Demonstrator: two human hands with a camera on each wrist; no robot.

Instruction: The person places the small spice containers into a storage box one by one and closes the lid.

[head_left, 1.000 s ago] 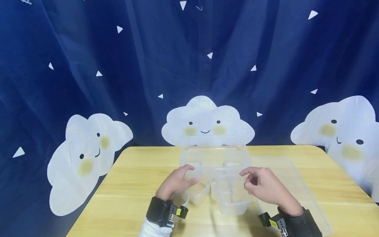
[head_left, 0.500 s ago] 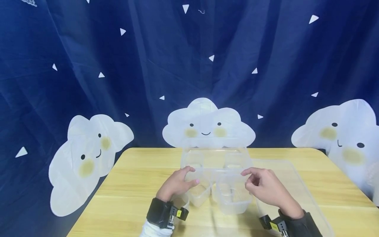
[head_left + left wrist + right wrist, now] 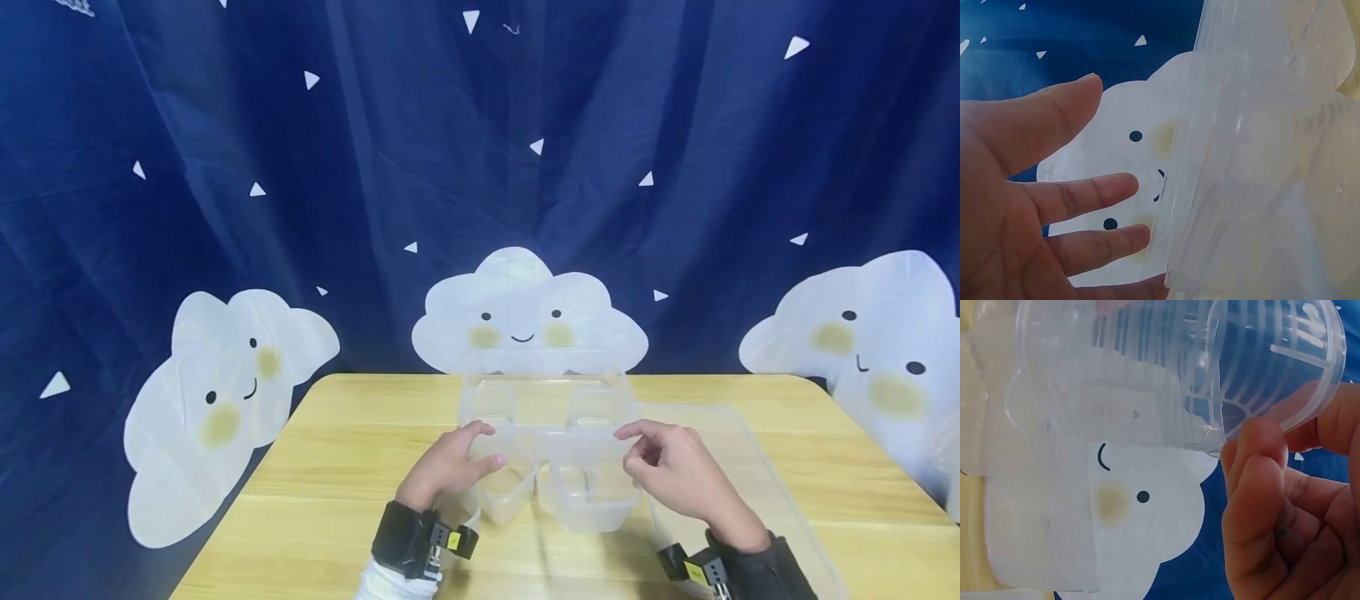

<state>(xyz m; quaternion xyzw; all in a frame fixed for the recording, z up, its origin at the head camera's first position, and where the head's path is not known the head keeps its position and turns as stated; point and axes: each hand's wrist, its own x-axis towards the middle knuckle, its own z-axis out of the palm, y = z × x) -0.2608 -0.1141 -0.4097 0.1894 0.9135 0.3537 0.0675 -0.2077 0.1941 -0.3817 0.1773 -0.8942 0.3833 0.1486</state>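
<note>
My right hand [image 3: 678,479] pinches the edge of a small clear ribbed plastic bin [image 3: 1154,381] between thumb and fingers. In the head view that bin [image 3: 596,510] sits at the front right of a larger clear plastic box [image 3: 543,396]. My left hand [image 3: 446,468] is at the box's left side, above another clear bin [image 3: 506,492]. Its fingers are spread and hold nothing in the left wrist view, with the lowest fingertip at the clear plastic edge [image 3: 1175,206]. Transparent walls overlap, so the exact nesting is hard to tell.
A flat clear lid-like sheet [image 3: 738,467] lies on the wooden table [image 3: 322,467] under and beyond my right forearm. Part of another clear container [image 3: 467,504] shows beside my left wrist. A blue curtain [image 3: 360,150] with white clouds hangs behind.
The small bin in my right hand has shifted slightly, its lower front edge now higher in the head view. My right hand has moved a little to the right; the left stays nearly still.
</note>
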